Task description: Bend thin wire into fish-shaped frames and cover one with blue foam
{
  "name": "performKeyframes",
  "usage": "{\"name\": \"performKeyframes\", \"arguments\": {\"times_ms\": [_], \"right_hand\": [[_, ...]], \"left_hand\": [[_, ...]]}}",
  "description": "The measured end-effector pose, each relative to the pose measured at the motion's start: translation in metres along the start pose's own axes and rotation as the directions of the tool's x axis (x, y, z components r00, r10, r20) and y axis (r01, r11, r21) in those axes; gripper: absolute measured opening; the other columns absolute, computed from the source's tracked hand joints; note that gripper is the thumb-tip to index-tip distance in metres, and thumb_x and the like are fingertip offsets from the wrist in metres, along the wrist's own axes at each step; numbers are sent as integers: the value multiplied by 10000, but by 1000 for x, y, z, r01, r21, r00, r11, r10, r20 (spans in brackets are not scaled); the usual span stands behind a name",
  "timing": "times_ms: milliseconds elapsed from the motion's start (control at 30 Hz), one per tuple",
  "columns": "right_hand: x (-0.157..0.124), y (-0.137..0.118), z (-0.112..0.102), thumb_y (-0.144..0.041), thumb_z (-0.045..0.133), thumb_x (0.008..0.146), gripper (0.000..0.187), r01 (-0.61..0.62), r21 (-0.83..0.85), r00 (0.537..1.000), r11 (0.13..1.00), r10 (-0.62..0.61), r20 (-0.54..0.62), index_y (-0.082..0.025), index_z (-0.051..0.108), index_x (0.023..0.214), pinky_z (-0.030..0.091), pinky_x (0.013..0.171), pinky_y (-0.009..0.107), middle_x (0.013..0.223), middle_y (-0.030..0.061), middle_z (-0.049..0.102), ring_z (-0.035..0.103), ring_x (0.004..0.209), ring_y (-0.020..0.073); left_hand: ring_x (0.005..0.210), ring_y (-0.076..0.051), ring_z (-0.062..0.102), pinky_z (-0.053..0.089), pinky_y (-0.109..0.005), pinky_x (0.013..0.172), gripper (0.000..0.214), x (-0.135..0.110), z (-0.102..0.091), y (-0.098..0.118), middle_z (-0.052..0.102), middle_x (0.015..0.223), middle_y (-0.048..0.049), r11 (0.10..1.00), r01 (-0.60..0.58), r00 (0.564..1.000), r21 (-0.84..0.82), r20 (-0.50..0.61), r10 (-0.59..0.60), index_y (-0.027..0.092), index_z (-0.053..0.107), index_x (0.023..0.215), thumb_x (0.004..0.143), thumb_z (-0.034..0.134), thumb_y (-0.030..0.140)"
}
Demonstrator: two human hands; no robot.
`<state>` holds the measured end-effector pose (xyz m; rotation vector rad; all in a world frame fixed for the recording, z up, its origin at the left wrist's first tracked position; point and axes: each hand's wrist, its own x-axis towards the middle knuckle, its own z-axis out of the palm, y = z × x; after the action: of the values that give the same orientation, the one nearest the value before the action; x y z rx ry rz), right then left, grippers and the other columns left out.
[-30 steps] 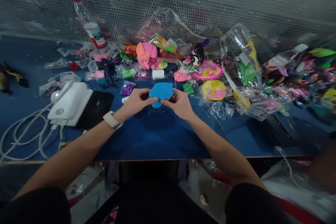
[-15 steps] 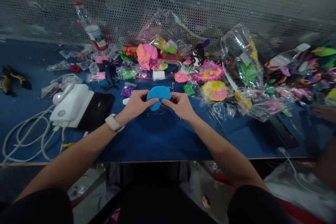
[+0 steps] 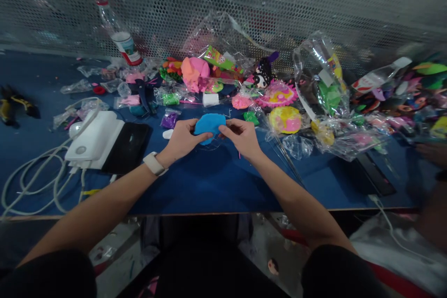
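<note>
A flattened piece of blue modelling clay (image 3: pixel 210 124) is held up between both my hands, just above the blue table. My left hand (image 3: pixel 183 139) pinches its left side, thumb across the lower front. At its right edge, my right hand (image 3: pixel 243 137) grips it between thumb and fingers. Thin wire or clear film pokes out around the clay; I cannot make out which. Close by on the table lie a small purple clay packet (image 3: pixel 170 118), a green clay packet (image 3: pixel 251 118) and a white block (image 3: pixel 210 99).
White charger (image 3: pixel 92 137), coiled cables and a black phone (image 3: pixel 131 149) lie at left, pliers (image 3: pixel 17 104) farther out. A bottle (image 3: pixel 125 46), clay pieces and plastic bags line the mesh panel. Metal rods (image 3: pixel 289 160) and another phone (image 3: pixel 375 174) are at right, near another person's arm (image 3: pixel 431 153).
My right thumb has moved from the clay's lower middle up to its right edge. The blue clay is tilted slightly differently, its lower part less visible.
</note>
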<state>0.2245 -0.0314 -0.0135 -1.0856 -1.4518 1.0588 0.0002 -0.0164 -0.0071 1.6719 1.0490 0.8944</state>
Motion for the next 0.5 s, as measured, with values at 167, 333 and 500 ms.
{"name": "performKeyframes", "arguments": {"times_ms": [167, 333, 500], "right_hand": [[1, -4, 2, -782, 863, 768, 559, 11, -14, 999, 1000, -11, -34, -242, 724, 728, 613, 658, 374, 701, 7, 698, 692, 672, 212], [-2, -8, 2, -775, 862, 779, 541, 12, -18, 1000, 1000, -12, 5, -246, 758, 745, 624, 661, 382, 703, 20, 730, 712, 663, 222], [-3, -8, 4, -717, 911, 762, 493, 9, -7, 1000, 1000, -9, -20, -246, 769, 794, 631, 657, 390, 736, 24, 750, 740, 681, 234]], "left_hand": [[797, -209, 743, 619, -345, 716, 389, -1, 2, 1, 831, 945, -93, 999, -31, 999, -19, -12, 31, 165, 795, 1053, 854, 867, 491], [726, -178, 687, 567, -318, 637, 392, -1, 3, 3, 809, 915, -88, 999, -43, 999, 3, -30, 43, 162, 805, 1063, 858, 873, 489], [673, -170, 658, 535, -308, 576, 361, -1, 2, 5, 785, 821, -72, 999, -17, 997, 39, -74, 20, 167, 797, 941, 838, 888, 501]]}}
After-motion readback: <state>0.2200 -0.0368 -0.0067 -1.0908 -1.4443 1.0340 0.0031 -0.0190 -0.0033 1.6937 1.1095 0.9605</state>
